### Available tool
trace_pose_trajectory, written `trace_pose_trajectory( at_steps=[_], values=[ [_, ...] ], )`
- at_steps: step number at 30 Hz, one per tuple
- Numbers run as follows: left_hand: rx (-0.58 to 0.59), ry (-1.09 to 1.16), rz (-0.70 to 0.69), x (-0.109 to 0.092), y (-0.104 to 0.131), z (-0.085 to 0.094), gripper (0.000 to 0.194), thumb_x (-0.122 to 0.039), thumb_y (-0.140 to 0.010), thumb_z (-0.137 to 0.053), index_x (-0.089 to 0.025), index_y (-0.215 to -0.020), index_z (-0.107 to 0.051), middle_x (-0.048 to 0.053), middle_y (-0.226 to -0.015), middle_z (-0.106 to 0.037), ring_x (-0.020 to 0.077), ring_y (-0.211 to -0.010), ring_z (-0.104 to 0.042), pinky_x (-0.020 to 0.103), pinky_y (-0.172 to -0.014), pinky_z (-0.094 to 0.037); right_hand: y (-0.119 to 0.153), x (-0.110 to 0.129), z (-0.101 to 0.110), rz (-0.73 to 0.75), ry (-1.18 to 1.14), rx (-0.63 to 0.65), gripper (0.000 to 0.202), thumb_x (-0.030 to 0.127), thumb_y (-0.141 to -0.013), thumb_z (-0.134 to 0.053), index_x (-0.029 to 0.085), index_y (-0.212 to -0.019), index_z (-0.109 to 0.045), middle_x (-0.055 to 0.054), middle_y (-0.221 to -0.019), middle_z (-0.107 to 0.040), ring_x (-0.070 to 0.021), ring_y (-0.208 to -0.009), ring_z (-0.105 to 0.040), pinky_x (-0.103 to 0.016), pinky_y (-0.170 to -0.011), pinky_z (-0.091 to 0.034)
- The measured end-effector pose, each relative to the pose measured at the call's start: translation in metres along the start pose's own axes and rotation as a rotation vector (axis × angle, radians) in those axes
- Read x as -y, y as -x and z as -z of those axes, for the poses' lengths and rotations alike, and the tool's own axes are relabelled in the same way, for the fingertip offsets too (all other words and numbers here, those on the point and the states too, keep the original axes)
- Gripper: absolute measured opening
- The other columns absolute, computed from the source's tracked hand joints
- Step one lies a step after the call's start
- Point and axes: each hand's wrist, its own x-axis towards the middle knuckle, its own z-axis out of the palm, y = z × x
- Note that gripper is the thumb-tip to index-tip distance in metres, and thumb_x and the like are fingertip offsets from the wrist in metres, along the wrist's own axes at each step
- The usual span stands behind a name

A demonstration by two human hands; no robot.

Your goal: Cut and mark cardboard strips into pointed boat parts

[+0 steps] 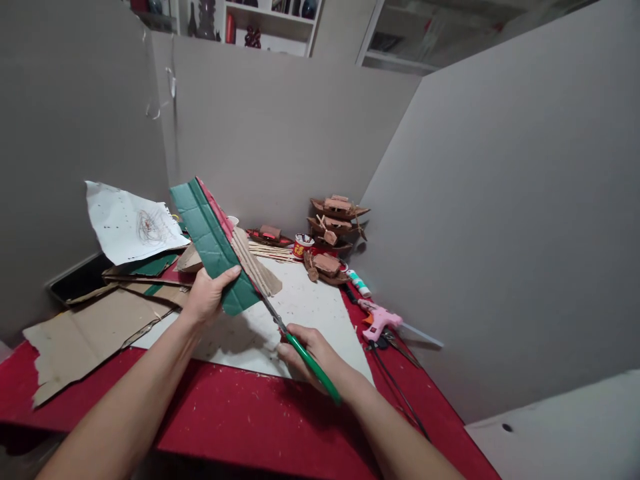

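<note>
My left hand grips a piece of green cardboard near its lower end, thumb across the front. A red edge and a strip of bare brown corrugated layer show along its right side. My right hand is closed around the green handles of a pair of scissors. The scissor blades meet the cardboard's lower right edge; how far they are apart I cannot tell. Both hands are raised above a white board on the red tablecloth.
Torn cardboard and a scribbled paper sheet lie left. Brown model boats stack at the back, beside a small red-and-white cup and thin sticks. A pink glue gun lies right. Grey partitions surround the table.
</note>
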Motion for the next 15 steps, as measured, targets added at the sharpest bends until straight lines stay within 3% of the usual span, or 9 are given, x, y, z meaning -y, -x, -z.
trace_pose_trajectory(
  at_steps=[5,15],
  values=[
    [-0.011,-0.011,-0.023,0.0,-0.001,0.001,0.047,-0.028,-0.056,-0.084,-0.015,-0.099,-0.07,0.008,-0.103,-0.073,0.025,-0.095,-0.067,0.037,-0.089,-0.052,-0.002,-0.005,-0.006,-0.02,-0.094,-0.027,0.039,0.052,-0.087,-0.053,0.019,-0.069,-0.044,0.006,-0.06,-0.031,-0.01,-0.056,-0.029,-0.022,-0.049,-0.026],
    [-0.017,-0.026,-0.053,0.0,-0.003,0.003,0.048,-0.03,-0.06,-0.083,-0.015,-0.103,-0.068,0.008,-0.105,-0.073,0.0236,-0.093,-0.068,0.035,-0.086,-0.054,-0.003,-0.011,-0.02,-0.017,-0.089,-0.097,0.041,0.053,-0.087,-0.052,0.02,-0.064,-0.041,0.006,-0.057,-0.031,-0.0097,-0.053,-0.03,-0.023,-0.048,-0.024]
  ],
)
